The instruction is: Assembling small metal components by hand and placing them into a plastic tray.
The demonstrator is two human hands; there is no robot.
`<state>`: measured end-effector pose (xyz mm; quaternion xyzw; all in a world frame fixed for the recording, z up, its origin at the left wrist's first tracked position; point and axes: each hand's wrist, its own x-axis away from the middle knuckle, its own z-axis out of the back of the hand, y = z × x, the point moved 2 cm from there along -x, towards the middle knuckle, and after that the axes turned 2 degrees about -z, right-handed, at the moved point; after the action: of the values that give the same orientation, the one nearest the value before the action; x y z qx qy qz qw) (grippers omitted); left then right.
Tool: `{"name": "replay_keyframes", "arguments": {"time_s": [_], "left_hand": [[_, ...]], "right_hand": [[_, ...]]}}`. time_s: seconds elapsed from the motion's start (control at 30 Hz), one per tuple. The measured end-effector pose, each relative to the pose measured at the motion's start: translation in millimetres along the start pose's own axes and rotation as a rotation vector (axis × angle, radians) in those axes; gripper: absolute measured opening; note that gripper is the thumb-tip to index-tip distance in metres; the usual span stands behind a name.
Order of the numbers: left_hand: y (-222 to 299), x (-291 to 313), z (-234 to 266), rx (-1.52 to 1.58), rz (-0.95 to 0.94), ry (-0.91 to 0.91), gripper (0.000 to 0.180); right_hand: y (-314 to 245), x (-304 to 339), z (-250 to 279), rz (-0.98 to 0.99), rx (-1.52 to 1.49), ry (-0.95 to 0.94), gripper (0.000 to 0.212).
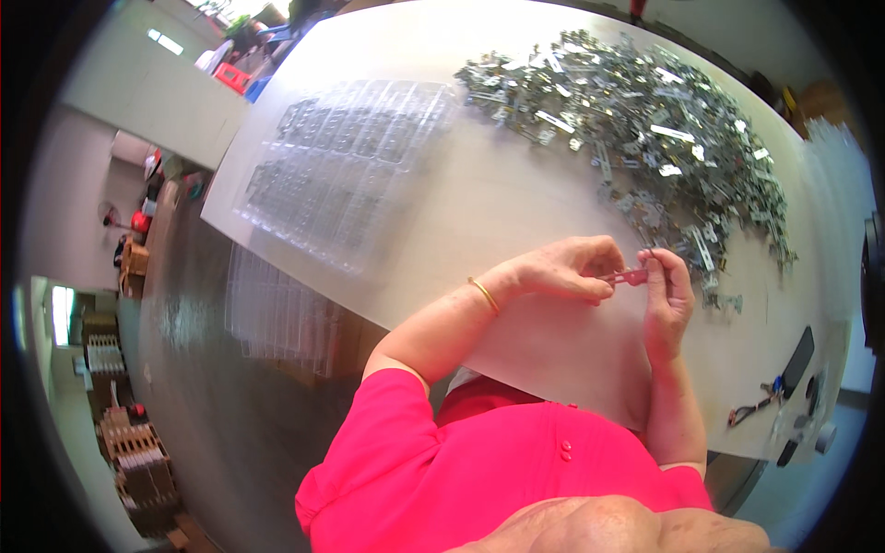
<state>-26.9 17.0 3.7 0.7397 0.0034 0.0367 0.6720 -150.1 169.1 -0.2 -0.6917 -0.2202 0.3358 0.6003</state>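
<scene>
A small part [633, 276] bridges left hand [573, 267] and right hand [667, 297].

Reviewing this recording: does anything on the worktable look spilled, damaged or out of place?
Nothing plainly stands out. The metal parts lie in a loose, jumbled heap on the table, a few straggling near the right hand; individual pieces are too small to check for damage.

Right grip [669, 297] pinching small reddish part [633, 276]; left grip [570, 267] at its left end, hold unclear. Both over desk [516, 207]. Big heap of metal pieces [645, 120] beyond grips. Clear plastic trays [346, 161] beyond, left of left grip. Black flat object [798, 361] right of right grip.
</scene>
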Motion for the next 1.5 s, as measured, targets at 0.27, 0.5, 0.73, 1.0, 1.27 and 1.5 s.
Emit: {"name": "replay_keyframes", "arguments": {"time_s": [0.27,0.5,0.73,1.0,1.27,1.5], "left_hand": [[2.2,-1.2,0.3,-0.519,-0.358,0.245,0.029],[-4.4,-5.4,-2.5,-0.743,-0.525,0.360,0.017],[5.7,-2.0,8.0,-0.586,-0.469,0.598,0.014],[82.4,46.4,36.1,-0.481,-0.456,0.889,0.010],[120.4,186.4,142.7,-0.993,-0.296,1.338,0.009],[127.0,314.0,221.1,-1.131,0.119,1.530,0.014]], "right_hand": [[6.3,-3.3,1.3,-0.068,-0.056,0.078,0.015],[13.0,-1.9,5.4,-0.019,-0.096,0.010,0.017],[9.5,1.5,-3.2,0.248,0.129,0.026,0.017],[17.0,7.7,-15.9,0.098,0.048,-0.150,0.013],[25.0,6.7,-10.5,-0.053,0.001,-0.154,0.012],[23.1,7.9,-14.1,-0.091,0.053,-0.190,0.011]]}}
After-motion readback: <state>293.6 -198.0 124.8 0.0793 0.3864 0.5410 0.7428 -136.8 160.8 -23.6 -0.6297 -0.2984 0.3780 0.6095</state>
